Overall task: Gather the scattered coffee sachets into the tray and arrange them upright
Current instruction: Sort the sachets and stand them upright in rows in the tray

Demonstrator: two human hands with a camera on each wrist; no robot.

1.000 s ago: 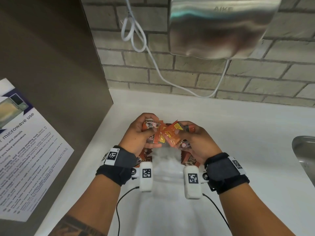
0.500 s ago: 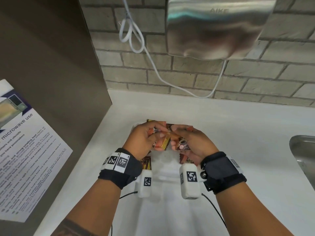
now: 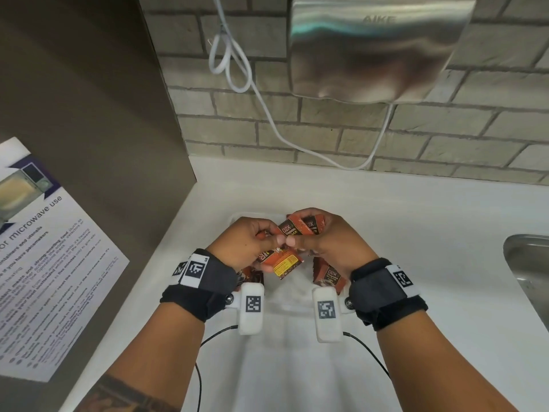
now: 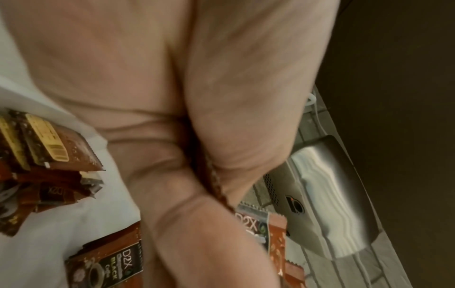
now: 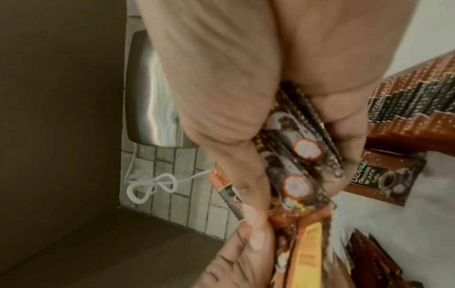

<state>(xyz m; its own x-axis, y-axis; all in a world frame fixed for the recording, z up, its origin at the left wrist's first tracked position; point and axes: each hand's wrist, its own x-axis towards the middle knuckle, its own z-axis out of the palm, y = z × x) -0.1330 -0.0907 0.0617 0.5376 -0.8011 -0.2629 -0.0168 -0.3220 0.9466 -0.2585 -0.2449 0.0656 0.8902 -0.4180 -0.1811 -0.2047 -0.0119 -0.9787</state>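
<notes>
- Right hand (image 3: pixel 323 242) pinches a small fan of coffee sachets (image 3: pixel 300 226) by the lower edges, labels facing up.
- Left hand (image 3: pixel 246 242), just beside it, grips one more sachet (image 3: pixel 283 263), hanging below the fingers.
- Tray (image 3: pixel 237 217) lies directly under both hands; more sachets stand in it near each wrist.
- Advice: square the bundle's edges before lowering, keep pinch firm; foil looks slippery.

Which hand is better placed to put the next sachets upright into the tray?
Right, probably: the right hand already grips several stacked sachets above the tray; the left hand only pinches one.
</notes>
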